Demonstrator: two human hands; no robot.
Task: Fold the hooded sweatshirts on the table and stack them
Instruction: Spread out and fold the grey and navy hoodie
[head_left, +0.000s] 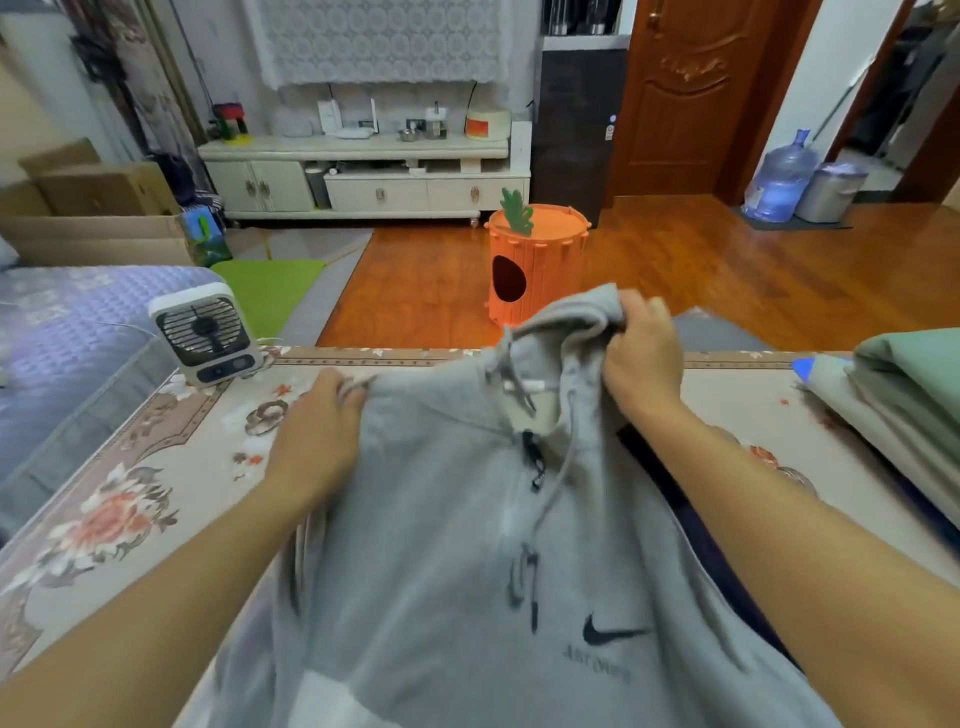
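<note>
Head view. A grey sweatshirt (467, 571) lies front-up along the middle of the table (130, 493), hem toward the viewer and hood (571, 317) at the far edge. The left hand (317, 431) pinches the cloth at the left shoulder, fingers curled into the fabric; the right hand (641, 358) is closed round a bunched fold of the hood and holds it lifted off the surface. Two drawstrings (563, 467) hang loose from the collar across the chest.

The cloth is judged soft, limp and fairly thick — light enough for one hand, yet it will sag and crumple wherever it is not supported, and it should grip the patterned table cover rather than slide. Good holds are the seams: shoulder points, hood rim, hem corners. The drawstrings may snag and are best tucked inside before a fold.

At the right edge rests a pile of folded cloth (904, 384) in green and pale tones, probably finished garments, though too little shows to be sure. A small fan (208, 335) stands at the far left corner.
</note>
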